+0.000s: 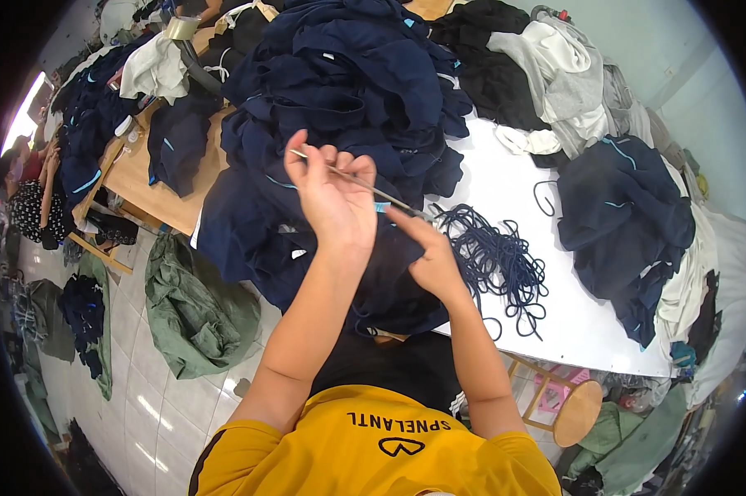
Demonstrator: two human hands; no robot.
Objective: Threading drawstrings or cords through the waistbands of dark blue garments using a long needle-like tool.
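A thin metal rod (365, 183) slants across my left hand (337, 194), which is turned palm up with its fingers curled round the rod. The rod's far-right end reaches toward a loose heap of navy cords (498, 269). Close by that end is my right hand (431, 258), its index finger stretched along the rod and the other fingers folded under. Whatever its thumb and folded fingers grip is hidden. Below both hands lies a navy garment (249, 219) with light-blue strips, part of a large navy pile (340, 83).
The heap of cords rests on a white tabletop (513, 186). At its right lies another navy garment (625, 223); black and grey-white clothes (555, 66) are piled behind. A green cloth sack (195, 310) sits on the floor at left, a wooden stool (577, 413) at lower right. Another person (38, 207) is at far left.
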